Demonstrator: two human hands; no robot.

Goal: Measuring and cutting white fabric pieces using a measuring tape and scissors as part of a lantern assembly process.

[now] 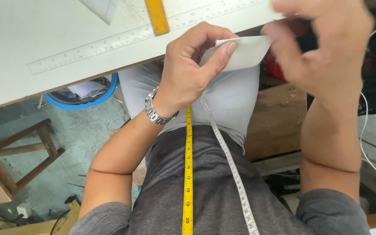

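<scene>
Both hands, the left hand [192, 65] and blurred right hand [323, 43], pinch a white cloth piece [246, 52] at the desk [44, 39] edge.

Tailoring workshop: tape measure [188, 174], ruler [122, 39], worktable [31, 56]

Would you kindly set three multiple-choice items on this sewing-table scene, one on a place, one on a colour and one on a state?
1. Where does the long metal ruler lie?
A. on the white table
B. on the floor
C. across the person's lap

2. What colour is the rim of the bin under the table?
A. red
B. blue
C. green

3. How is the white fabric piece held?
A. lying loose on the table
B. pinched by the left hand, with the right hand at its other end
C. hanging from the tape measure

Answers: 1 A, the ruler rests flat on the tabletop; 2 B, a blue rim shows below the table edge; 3 B, the left thumb presses the fabric.
</scene>
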